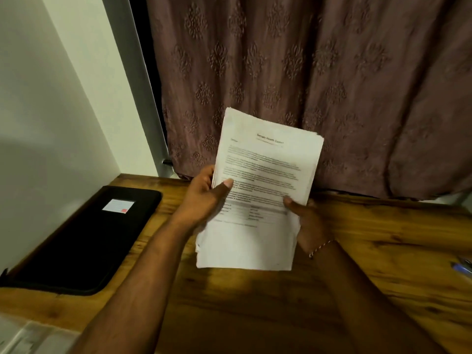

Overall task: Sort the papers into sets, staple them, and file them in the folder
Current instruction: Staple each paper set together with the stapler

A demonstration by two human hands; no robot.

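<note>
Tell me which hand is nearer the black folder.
Left. The left hand grips the paper stack's left edge, just right of the black folder; the right hand holds the far side.

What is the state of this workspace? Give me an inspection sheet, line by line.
Surface: wooden table, bare grain over most of it.
Job's things: stack of papers held up off the table, top sheet printed; black folder lies closed at the table's left, a small label on its cover. No stapler can be made out.
Clutter: a blurred blue object at the right edge, cut off by the frame; pale translucent item at the lower left corner, unclear.
Grips: left hand holds the stack's left edge, thumb on top; right hand holds its right edge; a bracelet on that wrist.
Cables: nothing seen.
Surroundings: patterned curtain behind the table, white wall to the left.
</note>
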